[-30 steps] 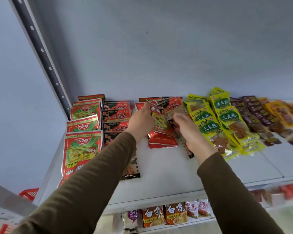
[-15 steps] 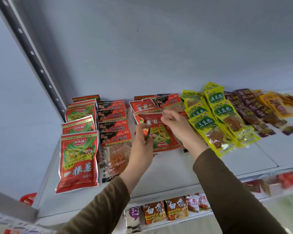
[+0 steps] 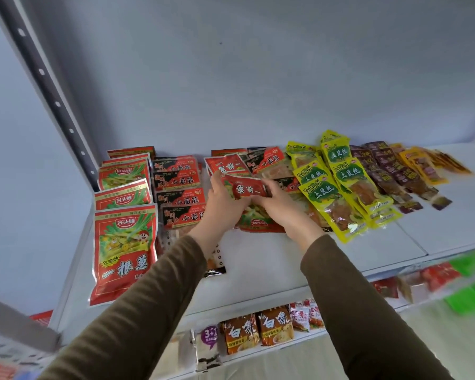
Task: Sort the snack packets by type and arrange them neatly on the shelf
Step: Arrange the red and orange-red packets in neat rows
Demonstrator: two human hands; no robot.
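Your left hand [image 3: 222, 204] and right hand [image 3: 279, 207] both pinch one red packet [image 3: 248, 187] that sits upside down in the middle of the shelf [image 3: 258, 259], over a loose pile of red packets [image 3: 258, 220]. Turn it so its print reads like the red row [image 3: 124, 215] at the far left — that is where it belongs, I judge. Lift it clear first, so the black-and-red packets [image 3: 180, 198] just left and the yellow packets [image 3: 337, 193] on the right stay square.

The hands [image 3: 254, 204] hide much of a red packet [image 3: 248, 187]; lower-shelf goods [image 3: 433, 281] at right are blurred.
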